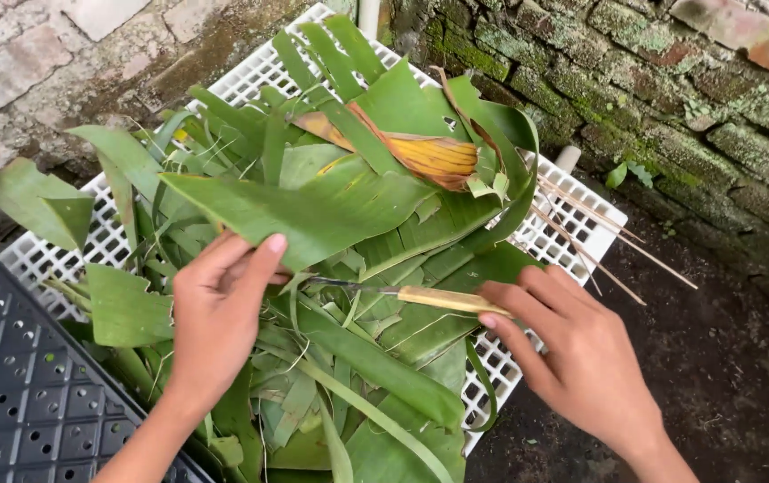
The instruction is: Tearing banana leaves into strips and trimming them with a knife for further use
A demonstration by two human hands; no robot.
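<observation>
A big green leaf (313, 210) lies on top of a heap of cut leaves (358, 376) on a white plastic crate (572, 237). The left hand (219, 313) has its fingers clamped on the leaf's edge, thumb on top. The right hand (572, 344) touches the pale handle of a small knife (402, 293), fingers together on it. The knife's thin blade is hard to see among the leaves. One leaf is yellow and dry (429, 156). Thin sticks (608, 237) lie on the crate's right side. A dark crate (18, 376) is partly cut off at the left. A mossy brick wall (671, 98) stands behind.
</observation>
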